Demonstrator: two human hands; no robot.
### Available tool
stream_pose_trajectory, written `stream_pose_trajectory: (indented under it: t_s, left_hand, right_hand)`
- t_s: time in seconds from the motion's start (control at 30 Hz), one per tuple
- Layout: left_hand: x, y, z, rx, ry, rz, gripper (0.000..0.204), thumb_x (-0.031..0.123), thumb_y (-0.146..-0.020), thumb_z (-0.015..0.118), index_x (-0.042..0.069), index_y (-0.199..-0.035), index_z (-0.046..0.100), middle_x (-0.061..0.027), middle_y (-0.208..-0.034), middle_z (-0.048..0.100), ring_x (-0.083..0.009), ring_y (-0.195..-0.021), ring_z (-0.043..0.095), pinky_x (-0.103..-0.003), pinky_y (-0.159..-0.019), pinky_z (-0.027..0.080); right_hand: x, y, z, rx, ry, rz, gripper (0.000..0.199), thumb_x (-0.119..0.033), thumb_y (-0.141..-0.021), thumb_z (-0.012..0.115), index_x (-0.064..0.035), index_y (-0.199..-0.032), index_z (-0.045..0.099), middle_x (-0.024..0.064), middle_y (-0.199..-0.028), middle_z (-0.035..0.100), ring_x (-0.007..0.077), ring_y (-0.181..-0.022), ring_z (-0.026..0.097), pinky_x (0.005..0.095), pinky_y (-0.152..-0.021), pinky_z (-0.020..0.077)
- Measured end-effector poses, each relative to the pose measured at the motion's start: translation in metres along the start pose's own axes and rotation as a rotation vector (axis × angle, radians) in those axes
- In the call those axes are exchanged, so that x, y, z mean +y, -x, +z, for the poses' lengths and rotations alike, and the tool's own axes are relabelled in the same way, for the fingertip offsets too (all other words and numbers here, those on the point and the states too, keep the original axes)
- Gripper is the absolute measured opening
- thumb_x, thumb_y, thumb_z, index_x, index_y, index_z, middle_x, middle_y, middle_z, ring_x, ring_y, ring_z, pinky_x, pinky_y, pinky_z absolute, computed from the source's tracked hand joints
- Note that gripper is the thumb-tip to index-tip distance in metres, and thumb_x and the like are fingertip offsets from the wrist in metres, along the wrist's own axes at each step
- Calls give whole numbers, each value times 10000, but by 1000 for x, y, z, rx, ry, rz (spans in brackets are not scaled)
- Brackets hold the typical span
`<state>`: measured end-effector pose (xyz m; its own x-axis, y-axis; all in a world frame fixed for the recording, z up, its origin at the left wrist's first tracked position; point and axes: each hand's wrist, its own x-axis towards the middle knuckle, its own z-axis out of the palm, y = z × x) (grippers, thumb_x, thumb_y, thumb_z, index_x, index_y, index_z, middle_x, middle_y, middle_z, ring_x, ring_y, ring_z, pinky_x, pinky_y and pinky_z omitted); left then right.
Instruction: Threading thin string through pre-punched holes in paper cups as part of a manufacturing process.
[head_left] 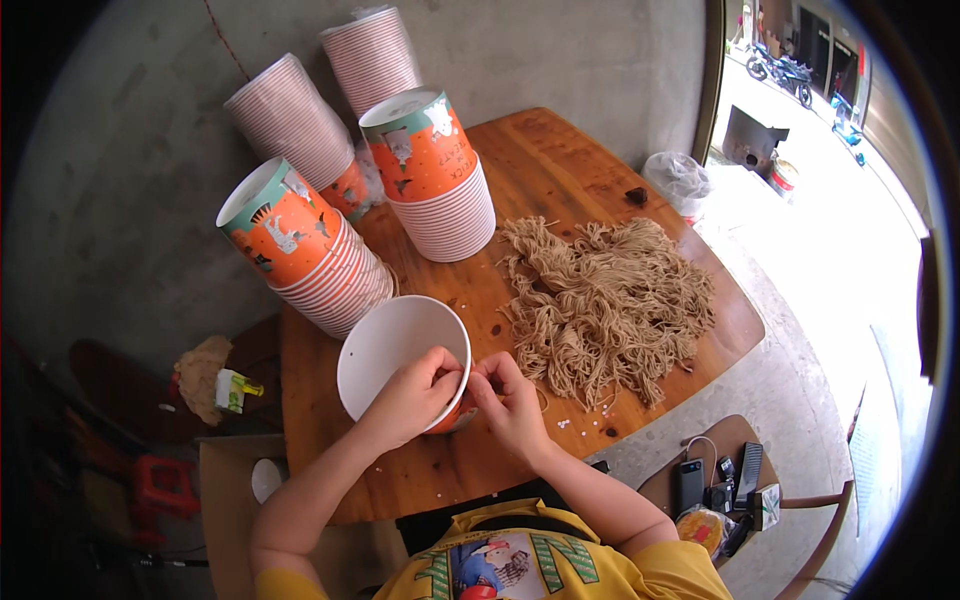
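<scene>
A white-lined paper bucket (385, 340) with an orange outside stands tilted toward me at the near side of the wooden table, its mouth up. My left hand (418, 392) reaches over its mouth, fingers curled closed against the inside of the right wall. On the outside of that same wall, my right hand (508, 402) is closed in a pinch. What the fingertips hold is too small and hidden to make out. To the right of my right hand lies a heap of tan cords (610, 305), tangled and loosely spread.
Two upside-down stacks of orange and green paper buckets, a left stack (285, 225) and a right stack (430, 160), stand beyond the bucket. Wrapped stacks (290, 115) lean at the wall. A stool (745, 440) at right holds a phone and small items. A cardboard box (235, 490) sits lower left.
</scene>
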<state>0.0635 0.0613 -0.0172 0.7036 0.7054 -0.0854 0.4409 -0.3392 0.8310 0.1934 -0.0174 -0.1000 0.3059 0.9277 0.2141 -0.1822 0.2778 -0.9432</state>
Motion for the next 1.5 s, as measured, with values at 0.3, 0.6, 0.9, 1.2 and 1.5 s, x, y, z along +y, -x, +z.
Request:
stream_pose_trajectory:
  t_s: [0.3,0.6,0.9,1.2,1.5]
  left_hand:
    - [-3,-9,-6,-30,-105,-54,120,112,-918,527,-8,-924,539,-101,-838,634,-186,-778,610,-322,-727,487]
    - [-8,-6,-30,12,522,-226,122,145,-935,516,39,-892,561,-51,-853,597,-122,-781,560,-268,-735,467]
    - [7,-6,-27,-38,612,-96,78,103,-928,530,46,-967,566,-40,-925,593,-117,-855,554,-258,-774,457]
    - [-9,-8,-8,-132,897,-102,231,28,-902,576,29,-1130,537,-37,-1052,572,-90,-903,544,-218,-774,442]
    - [4,-15,-5,-123,718,-167,148,163,-960,571,47,-1049,589,10,-915,589,-53,-791,507,-199,-734,431]
  right_hand:
    - [-10,0,-19,-97,-178,159,152,-159,-1014,490,-12,-1039,519,7,-795,588,59,-731,550,210,-634,464]
    - [-22,-11,-32,-26,123,-5,155,-166,-973,562,-52,-1076,551,-10,-725,537,49,-633,491,220,-569,411]
    - [-56,-37,-15,-175,471,-122,119,-131,-891,678,-48,-975,661,-12,-717,581,32,-590,472,225,-539,412]
    - [-43,-39,-11,-198,-31,106,117,-121,-939,625,-17,-993,625,-35,-815,622,25,-748,542,185,-673,434]
    - [-108,-54,-40,-535,358,118,140,-140,-955,598,-42,-1051,568,-23,-883,616,31,-753,537,188,-623,432]
